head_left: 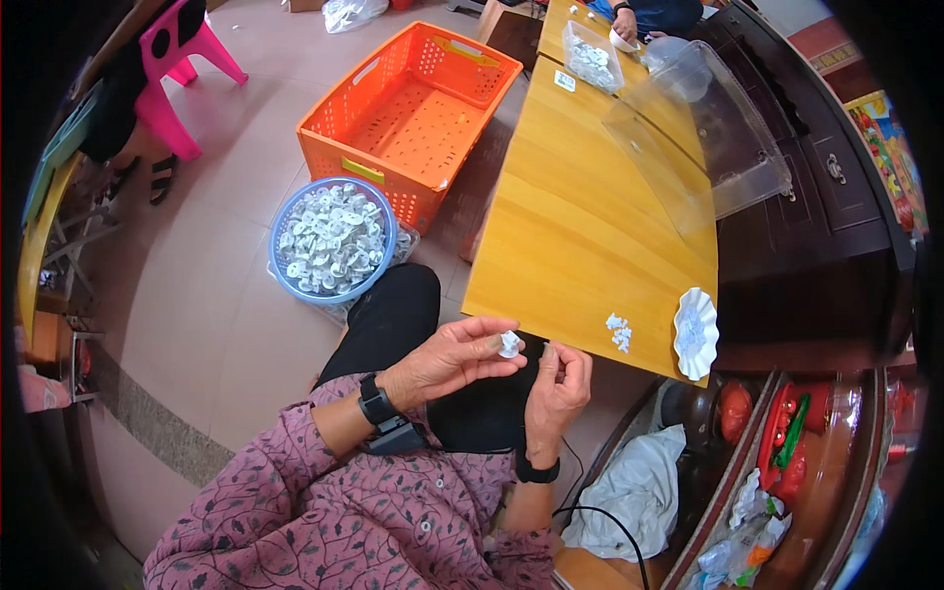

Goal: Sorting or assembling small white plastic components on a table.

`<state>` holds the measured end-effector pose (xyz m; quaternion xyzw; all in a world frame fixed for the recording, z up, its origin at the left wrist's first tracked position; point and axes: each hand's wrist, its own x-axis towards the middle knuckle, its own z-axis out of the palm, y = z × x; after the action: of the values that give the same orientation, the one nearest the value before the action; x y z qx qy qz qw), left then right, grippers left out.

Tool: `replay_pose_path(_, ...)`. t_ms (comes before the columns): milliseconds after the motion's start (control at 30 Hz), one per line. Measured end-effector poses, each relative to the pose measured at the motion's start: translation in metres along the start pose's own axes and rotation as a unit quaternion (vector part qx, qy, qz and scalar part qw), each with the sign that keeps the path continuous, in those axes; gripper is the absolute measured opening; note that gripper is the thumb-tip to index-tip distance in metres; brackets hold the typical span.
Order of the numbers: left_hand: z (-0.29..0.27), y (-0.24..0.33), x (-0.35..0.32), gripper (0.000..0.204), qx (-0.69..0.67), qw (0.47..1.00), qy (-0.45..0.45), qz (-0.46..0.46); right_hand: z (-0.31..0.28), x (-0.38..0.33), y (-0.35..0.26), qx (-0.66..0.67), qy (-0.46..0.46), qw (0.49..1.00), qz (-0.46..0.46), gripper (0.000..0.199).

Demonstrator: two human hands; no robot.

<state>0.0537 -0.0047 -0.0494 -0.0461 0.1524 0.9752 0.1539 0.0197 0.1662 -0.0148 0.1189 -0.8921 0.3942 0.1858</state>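
My left hand is closed, thumb and fingers pinching a small white plastic part just off the table's near edge. Close beside it, my right hand has its thumb and forefinger pressed together; whatever lies between them is too small to make out. On the near corner of the yellow wooden table lies a loose cluster of tiny white pieces. To the right of them stands a white wavy-edged dish holding more tiny pieces. A blue round basket full of white plastic parts stands left of my knee.
An orange crate sits on the floor left of the table. A clear plastic bin rests along the table's right side. Far off, another person's hand is by a bowl and a tub of white parts. A pink stool stands upper left.
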Motion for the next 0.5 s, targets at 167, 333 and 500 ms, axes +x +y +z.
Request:
replay_pose_path(167, -0.001, -0.003, 0.001, 0.034, -0.013, 1.000, 0.017, -0.008, -0.005, -0.012, -0.026, 0.202, -0.037, 0.967, 0.154, 0.008)
replay_pose_path(333, -0.005, -0.011, 0.003, 0.032, 0.089, 0.995, 0.012, 0.036, -0.003, -0.020, -0.034, 0.201, -0.036, 0.971, 0.127, 0.007)
replay_pose_path(500, 0.002, -0.012, 0.000, 0.032, 0.121, 0.991, 0.008, 0.052, 0.000, -0.020, -0.038, 0.239, -0.025, 0.955, 0.171, 0.012)
